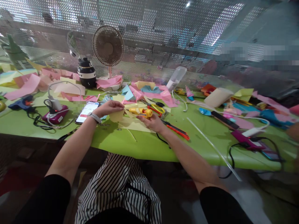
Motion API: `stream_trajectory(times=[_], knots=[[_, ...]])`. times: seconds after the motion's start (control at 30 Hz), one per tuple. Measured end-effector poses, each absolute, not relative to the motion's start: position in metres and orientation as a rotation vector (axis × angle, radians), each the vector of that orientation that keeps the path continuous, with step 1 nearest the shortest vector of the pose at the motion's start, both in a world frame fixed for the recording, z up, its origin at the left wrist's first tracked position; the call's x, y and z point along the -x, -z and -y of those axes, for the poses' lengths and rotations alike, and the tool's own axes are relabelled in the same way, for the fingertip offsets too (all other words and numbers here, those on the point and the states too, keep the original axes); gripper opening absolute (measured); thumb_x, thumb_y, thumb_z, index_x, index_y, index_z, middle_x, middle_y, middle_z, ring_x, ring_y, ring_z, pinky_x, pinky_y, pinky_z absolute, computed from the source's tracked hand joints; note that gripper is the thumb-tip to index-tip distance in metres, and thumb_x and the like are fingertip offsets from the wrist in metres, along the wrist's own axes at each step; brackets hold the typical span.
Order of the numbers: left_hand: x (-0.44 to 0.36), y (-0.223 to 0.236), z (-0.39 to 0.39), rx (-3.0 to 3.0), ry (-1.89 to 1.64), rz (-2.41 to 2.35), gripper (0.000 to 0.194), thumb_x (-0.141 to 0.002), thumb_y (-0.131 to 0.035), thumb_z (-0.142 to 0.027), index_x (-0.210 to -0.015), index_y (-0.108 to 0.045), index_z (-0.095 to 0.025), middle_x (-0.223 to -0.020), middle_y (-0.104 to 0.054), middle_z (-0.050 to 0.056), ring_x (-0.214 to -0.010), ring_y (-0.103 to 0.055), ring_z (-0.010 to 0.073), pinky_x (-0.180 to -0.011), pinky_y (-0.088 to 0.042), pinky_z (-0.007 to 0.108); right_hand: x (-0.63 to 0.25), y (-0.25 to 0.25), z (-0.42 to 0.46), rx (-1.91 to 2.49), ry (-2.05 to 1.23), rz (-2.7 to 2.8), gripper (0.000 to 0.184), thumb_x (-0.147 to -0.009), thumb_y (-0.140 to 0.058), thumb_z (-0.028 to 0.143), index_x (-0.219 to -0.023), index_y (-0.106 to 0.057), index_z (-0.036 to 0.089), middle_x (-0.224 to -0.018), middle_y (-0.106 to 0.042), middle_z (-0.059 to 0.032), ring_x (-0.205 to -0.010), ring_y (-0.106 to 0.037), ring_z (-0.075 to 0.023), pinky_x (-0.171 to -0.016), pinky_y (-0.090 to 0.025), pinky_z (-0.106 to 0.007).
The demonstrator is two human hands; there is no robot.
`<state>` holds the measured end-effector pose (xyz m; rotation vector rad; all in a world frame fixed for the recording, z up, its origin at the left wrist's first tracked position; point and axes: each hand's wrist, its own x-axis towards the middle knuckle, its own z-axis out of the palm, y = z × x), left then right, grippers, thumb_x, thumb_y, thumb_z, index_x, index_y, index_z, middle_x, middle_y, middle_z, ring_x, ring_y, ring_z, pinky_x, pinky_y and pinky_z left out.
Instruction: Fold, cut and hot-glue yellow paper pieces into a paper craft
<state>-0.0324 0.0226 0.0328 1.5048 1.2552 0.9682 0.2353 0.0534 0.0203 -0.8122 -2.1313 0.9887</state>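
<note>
My right hand is wrapped round a yellow glue gun, whose nozzle points left. Pinched in the fingers of my left hand is a piece of yellow paper, close to the nozzle; whether the two touch I cannot tell. Below both hands a flat yellow sheet lies on the green table. A phone with a lit screen rests just left of my left wrist. Scissors with yellow handles lie behind the glue gun, and an orange-and-black cutter sits right of my right hand.
Magenta power strips with cords stand at left and right. A clear stick juts over the front edge. Behind are a fan, a black bottle, scattered pink paper and a perforated metal screen.
</note>
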Motion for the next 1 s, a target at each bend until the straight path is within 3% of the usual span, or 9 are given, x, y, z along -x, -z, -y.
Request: stream_trajectory(times=[0.27, 0.47, 0.67, 0.87, 1.0], knots=[[0.032, -0.036, -0.020, -1.488, -0.952, -1.278, 0.024, -0.080, -0.078, -0.032, -0.096, -0.075, -0.015, -0.095, -0.078, 0.010, -0.083, -0.071, 0.0167, -0.079, -0.057, 0.031, -0.236, -0.017, -0.057, 0.799, -0.944, 2.139, 0.052, -0.077, -0.067, 0.068, -0.086, -0.072, 0.017, -0.067, -0.066, -0.0053, -0.075, -0.067, -0.0244, -0.064, -0.055, -0.033], [0.032, -0.035, -0.021, -1.525, -0.949, -1.268, 0.023, -0.081, -0.076, -0.034, -0.095, -0.075, -0.015, -0.094, -0.078, 0.009, -0.081, -0.070, 0.0153, -0.074, -0.056, 0.028, -0.238, -0.011, -0.062, 0.774, -0.932, 2.143, 0.051, -0.079, -0.067, 0.066, -0.091, -0.075, 0.017, -0.083, -0.073, -0.0083, -0.081, -0.069, -0.0249, -0.074, -0.057, -0.036], [0.033, -0.032, -0.024, -1.503, -0.958, -1.255, 0.023, -0.080, -0.077, -0.032, -0.095, -0.075, -0.015, -0.094, -0.078, 0.009, -0.080, -0.071, 0.0155, -0.073, -0.056, 0.026, -0.238, -0.009, -0.064, 0.774, -0.917, 2.150, 0.049, -0.080, -0.067, 0.066, -0.088, -0.073, 0.018, -0.078, -0.070, -0.0060, -0.078, -0.068, -0.0239, -0.073, -0.056, -0.036], [0.035, -0.030, -0.025, -1.444, -1.010, -1.239, 0.024, -0.077, -0.080, -0.032, -0.093, -0.074, -0.014, -0.092, -0.078, 0.009, -0.078, -0.072, 0.0158, -0.072, -0.056, 0.027, -0.244, -0.013, -0.066, 0.826, -0.989, 2.107, 0.050, -0.079, -0.065, 0.070, -0.076, -0.062, 0.021, -0.060, -0.054, 0.0013, -0.053, -0.051, -0.0140, -0.051, -0.042, -0.028], [0.037, -0.032, -0.023, -1.417, -1.021, -1.237, 0.028, -0.078, -0.080, -0.034, -0.097, -0.073, -0.014, -0.093, -0.078, 0.010, -0.078, -0.072, 0.0159, -0.071, -0.057, 0.027, -0.259, -0.025, -0.073, 0.843, -0.661, 2.137, 0.047, -0.079, -0.064, 0.068, -0.079, -0.057, 0.021, -0.070, -0.057, -0.0008, -0.061, -0.052, -0.0156, -0.058, -0.042, -0.029]])
